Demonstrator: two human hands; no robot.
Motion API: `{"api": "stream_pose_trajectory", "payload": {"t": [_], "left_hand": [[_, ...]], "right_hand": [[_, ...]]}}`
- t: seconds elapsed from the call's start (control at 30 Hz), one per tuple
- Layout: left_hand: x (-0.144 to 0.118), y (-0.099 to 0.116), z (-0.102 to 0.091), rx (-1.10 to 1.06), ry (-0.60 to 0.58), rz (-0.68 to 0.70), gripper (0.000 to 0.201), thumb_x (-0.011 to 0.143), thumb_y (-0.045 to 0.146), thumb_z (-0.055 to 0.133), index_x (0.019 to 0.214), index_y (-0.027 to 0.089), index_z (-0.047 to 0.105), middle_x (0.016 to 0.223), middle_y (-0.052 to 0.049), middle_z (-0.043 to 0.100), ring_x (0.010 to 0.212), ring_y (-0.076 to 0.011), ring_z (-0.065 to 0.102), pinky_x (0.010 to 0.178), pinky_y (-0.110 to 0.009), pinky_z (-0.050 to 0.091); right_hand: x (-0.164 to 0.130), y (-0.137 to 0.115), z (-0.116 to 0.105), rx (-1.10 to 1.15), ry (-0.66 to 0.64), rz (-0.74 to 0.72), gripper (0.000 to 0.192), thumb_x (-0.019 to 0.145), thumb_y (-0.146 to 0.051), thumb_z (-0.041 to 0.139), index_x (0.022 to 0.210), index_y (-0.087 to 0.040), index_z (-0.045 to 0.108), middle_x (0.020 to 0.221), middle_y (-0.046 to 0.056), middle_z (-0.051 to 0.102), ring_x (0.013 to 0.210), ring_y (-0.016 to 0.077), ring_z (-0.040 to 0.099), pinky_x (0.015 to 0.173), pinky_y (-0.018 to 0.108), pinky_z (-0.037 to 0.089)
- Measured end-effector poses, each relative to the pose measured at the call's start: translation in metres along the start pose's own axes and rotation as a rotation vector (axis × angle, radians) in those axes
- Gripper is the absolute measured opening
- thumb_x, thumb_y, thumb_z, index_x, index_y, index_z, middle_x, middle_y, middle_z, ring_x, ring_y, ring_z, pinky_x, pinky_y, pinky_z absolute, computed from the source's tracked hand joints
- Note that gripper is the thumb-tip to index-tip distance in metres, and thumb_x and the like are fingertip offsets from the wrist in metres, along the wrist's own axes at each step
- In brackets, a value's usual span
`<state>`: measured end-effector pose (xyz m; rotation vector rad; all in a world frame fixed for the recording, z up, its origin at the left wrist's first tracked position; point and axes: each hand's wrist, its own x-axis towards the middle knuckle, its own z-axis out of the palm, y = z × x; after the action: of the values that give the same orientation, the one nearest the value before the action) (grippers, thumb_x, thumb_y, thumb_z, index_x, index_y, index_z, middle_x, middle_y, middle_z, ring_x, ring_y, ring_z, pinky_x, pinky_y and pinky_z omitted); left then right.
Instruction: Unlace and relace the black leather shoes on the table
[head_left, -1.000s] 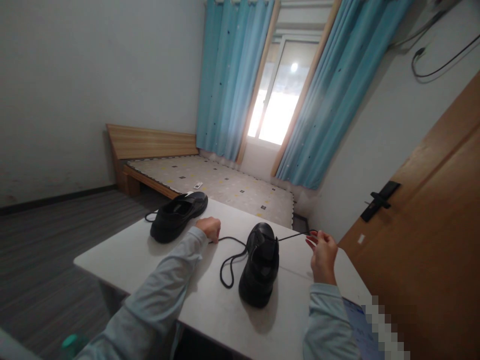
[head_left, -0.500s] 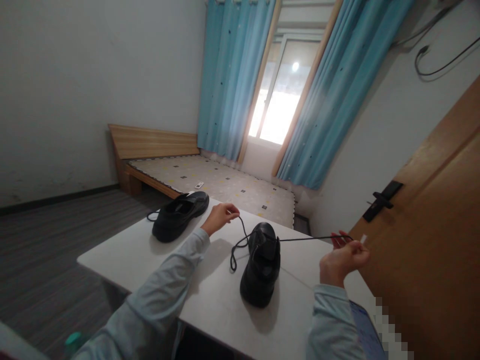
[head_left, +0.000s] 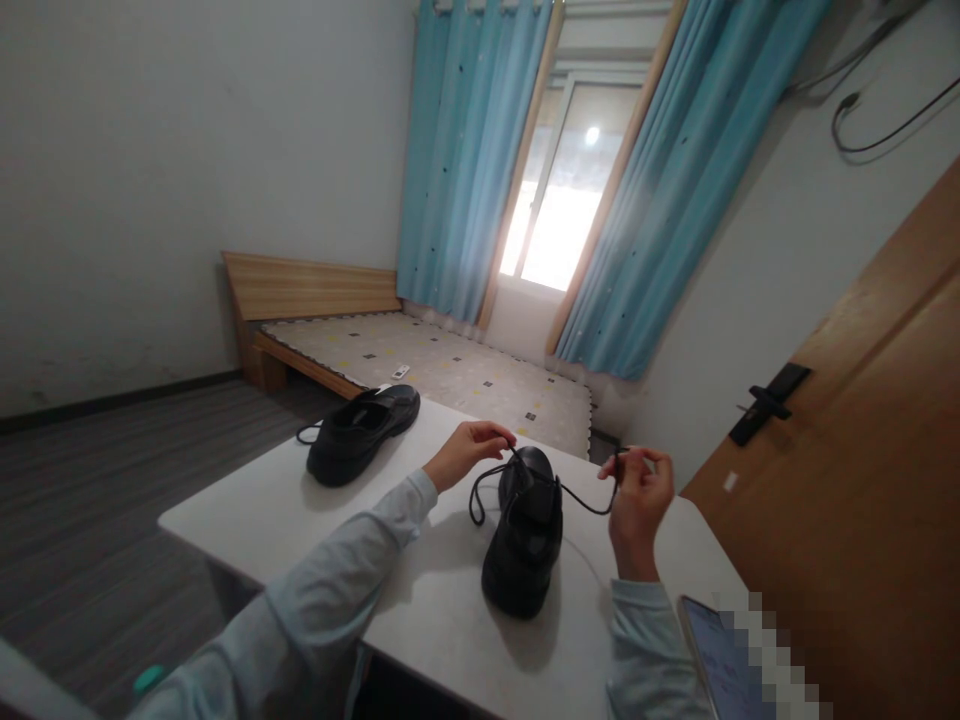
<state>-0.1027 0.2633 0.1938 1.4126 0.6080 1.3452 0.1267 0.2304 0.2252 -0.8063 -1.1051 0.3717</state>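
My phone [head_left: 716, 665] runs off the frame's lower edge beside a pixelated patch, my near shoe [head_left: 525, 535] hides its own eyelets and where the lace [head_left: 577, 497] threads, and my right hand [head_left: 636, 495] covers the lace end it pinches.

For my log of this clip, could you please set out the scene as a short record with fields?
Setting: bedroom, white table
Left hand: raised over the table, pinching one end of the black shoelace
Right hand: raised, pinching the lace's other end
Near shoe: black, between the hands, both lace ends run to it
Far shoe: black, on the table's far left, untouched
Phone: lit screen, by the right sleeve
Background: bed, blue curtains, wooden door
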Motion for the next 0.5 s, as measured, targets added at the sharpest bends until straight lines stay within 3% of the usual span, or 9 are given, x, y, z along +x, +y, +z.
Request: {"api": "stream_pose_trajectory", "payload": {"t": [0.13,0.2,0.5], "left_hand": [[-0.004,0.001,0.008,-0.032,-0.078,-0.031,0.023,0.07,0.03,0.07,0.082,0.011,0.068,0.079,-0.005,0.067,0.071,-0.0113,0.059,0.067,-0.023,0.046],[-0.005,0.001,0.011,-0.052,-0.091,-0.056,0.025,0.068,0.029,0.072,0.084,0.011,0.067,0.074,-0.003,0.067,0.068,-0.0109,0.059,0.066,-0.023,0.046],[-0.007,-0.007,0.021,-0.038,-0.128,-0.116,0.035,0.061,0.04,0.076,0.073,0.009,0.065,0.067,-0.003,0.065,0.063,-0.012,0.059,0.063,-0.024,0.045]], "right_hand": [[-0.02,0.002,0.018,-0.101,-0.347,0.054,0.02,0.082,-0.037,0.057,0.074,-0.019,0.053,0.056,-0.005,0.052,0.05,0.0101,0.051,0.052,0.023,0.041],[-0.026,0.004,0.023,-0.126,-0.458,0.089,0.02,0.08,-0.036,0.059,0.072,-0.018,0.055,0.056,-0.004,0.052,0.052,0.0108,0.05,0.052,0.023,0.04],[-0.031,0.008,0.026,-0.111,-0.56,0.163,0.019,0.078,-0.035,0.061,0.069,-0.018,0.059,0.056,-0.004,0.053,0.054,0.012,0.049,0.053,0.024,0.038]]}}
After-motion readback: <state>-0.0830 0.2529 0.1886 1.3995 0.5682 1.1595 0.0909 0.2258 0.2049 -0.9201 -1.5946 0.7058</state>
